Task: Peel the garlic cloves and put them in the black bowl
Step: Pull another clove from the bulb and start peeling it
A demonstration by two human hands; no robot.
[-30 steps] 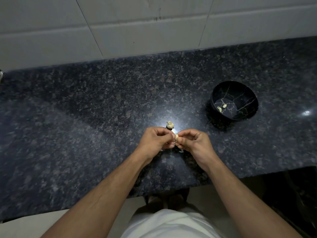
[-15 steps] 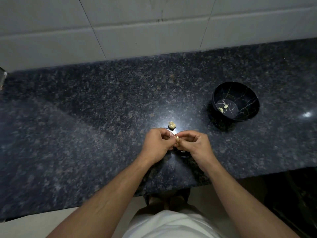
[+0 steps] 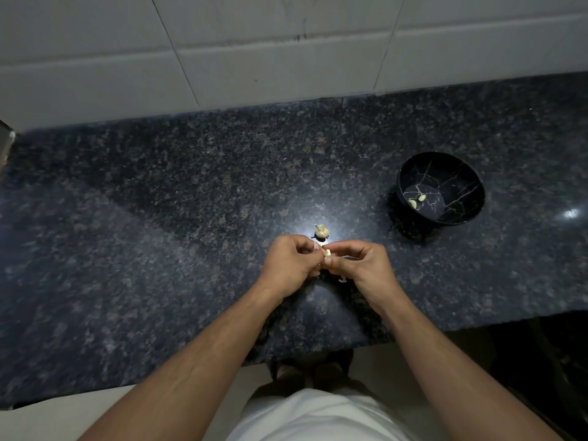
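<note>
My left hand and my right hand meet above the dark granite counter, and both pinch one small pale garlic clove between their fingertips. Just beyond the hands a piece of garlic bulb lies on the counter. The black bowl with thin gold veins stands to the right and farther back; two peeled cloves lie in its bottom. A scrap of pale skin shows under my right hand.
A white tiled wall runs along the back of the counter. The counter's front edge is close to my body, with the floor below. A bright light reflection sits on the counter right of the bowl.
The hands have stayed together in almost the same spot, with the fingers shifting slightly on the clove. The bowl and the bulb piece have not moved.
</note>
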